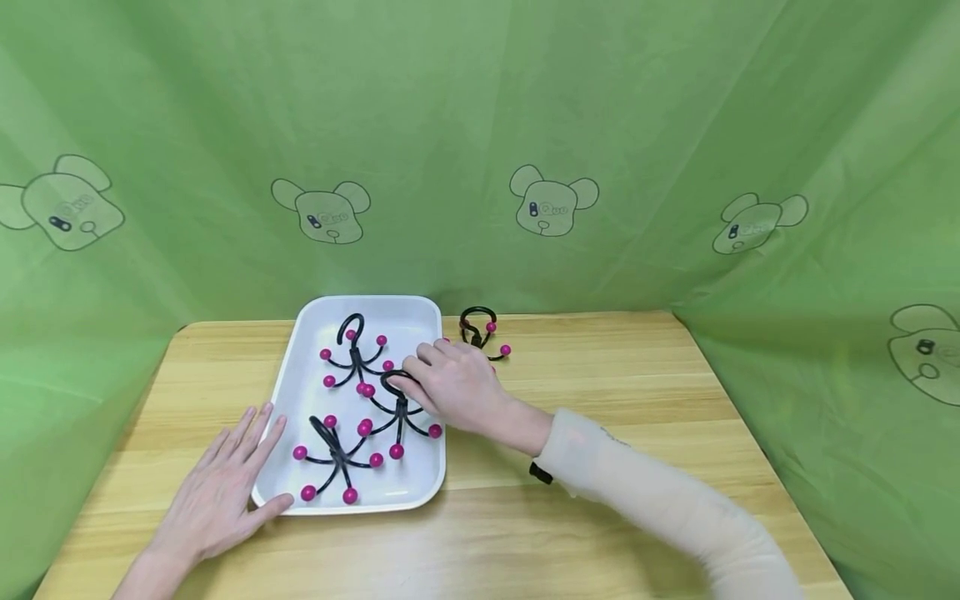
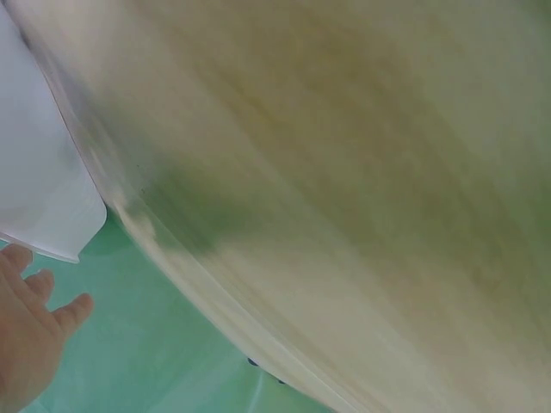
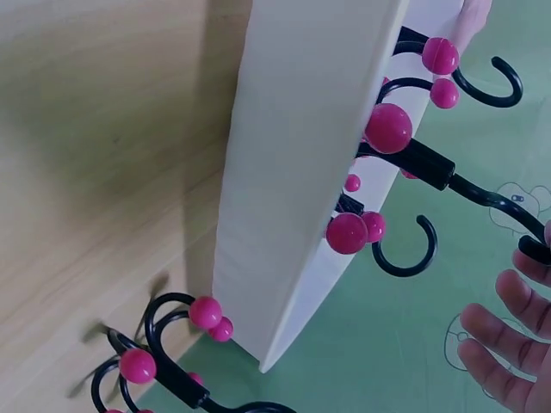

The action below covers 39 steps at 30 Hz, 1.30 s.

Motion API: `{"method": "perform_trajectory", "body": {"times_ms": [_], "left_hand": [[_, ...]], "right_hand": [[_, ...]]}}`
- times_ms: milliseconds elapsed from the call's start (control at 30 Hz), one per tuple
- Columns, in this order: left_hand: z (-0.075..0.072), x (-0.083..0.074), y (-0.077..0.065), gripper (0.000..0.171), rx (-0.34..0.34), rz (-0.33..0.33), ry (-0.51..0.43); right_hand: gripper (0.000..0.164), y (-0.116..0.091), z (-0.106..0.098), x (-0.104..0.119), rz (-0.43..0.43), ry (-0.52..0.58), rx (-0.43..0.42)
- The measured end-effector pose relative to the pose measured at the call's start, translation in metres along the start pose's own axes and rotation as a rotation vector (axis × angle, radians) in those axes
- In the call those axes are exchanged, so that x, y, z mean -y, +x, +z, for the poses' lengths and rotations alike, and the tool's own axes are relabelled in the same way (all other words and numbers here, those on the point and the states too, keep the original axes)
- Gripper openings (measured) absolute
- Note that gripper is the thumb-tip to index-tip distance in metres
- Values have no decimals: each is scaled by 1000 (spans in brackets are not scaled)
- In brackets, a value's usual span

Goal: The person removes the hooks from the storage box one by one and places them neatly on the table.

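My right hand (image 1: pixel 461 387) pinches the curved top of a black swivel hanger hook (image 1: pixel 401 408), whose several arms end in pink balls. This hanger stands upright at the right side of a white tray (image 1: pixel 408 321). In the right wrist view, the fingers (image 3: pixel 508 335) are around the end of its hook (image 3: pixel 499 202). My left hand (image 1: pixel 221 496) lies with straight, spread fingers along the tray's left rim, thumb at the near corner. Two more such hangers sit in the tray, one at the back (image 1: pixel 356 358) and one in front (image 1: pixel 337 454).
Another pink-balled hanger (image 1: pixel 476 340) stands on the wooden table (image 1: pixel 600 375) just right of the tray, partly hidden behind my right hand. A green curtain (image 1: pixel 450 267) with bear-head drawings encloses the table at the back and sides.
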<state>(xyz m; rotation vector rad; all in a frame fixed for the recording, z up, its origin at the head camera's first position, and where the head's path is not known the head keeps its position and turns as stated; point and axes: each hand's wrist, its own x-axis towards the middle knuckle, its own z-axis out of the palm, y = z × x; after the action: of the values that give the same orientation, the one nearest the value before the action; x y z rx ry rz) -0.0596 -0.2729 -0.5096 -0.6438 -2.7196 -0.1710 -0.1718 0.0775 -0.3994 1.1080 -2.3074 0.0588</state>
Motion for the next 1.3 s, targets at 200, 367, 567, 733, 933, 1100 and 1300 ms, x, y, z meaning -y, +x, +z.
{"method": "perform_trajectory", "body": {"times_ms": [200, 367, 567, 733, 933, 1100, 1300], "left_hand": [[1, 0, 0, 105, 4, -3, 1], [1, 0, 0, 105, 5, -4, 3], [1, -1, 0, 105, 5, -5, 8], [1, 0, 0, 105, 6, -6, 7], [2, 1, 0, 104, 4, 4, 9], [2, 1, 0, 103, 4, 5, 14], [1, 1, 0, 103, 5, 2, 14]], "right_hand": [[30, -1, -12, -4, -17, 3, -40], [30, -3, -22, -10, -13, 6, -49], [28, -10, -32, -19, -20, -6, -62], [30, -17, -39, -28, -36, -26, -69], [31, -27, -45, -40, -43, -49, -61], [30, -35, -48, -50, -54, -50, -31], [40, -47, -49, -61, -73, -51, -11]]}}
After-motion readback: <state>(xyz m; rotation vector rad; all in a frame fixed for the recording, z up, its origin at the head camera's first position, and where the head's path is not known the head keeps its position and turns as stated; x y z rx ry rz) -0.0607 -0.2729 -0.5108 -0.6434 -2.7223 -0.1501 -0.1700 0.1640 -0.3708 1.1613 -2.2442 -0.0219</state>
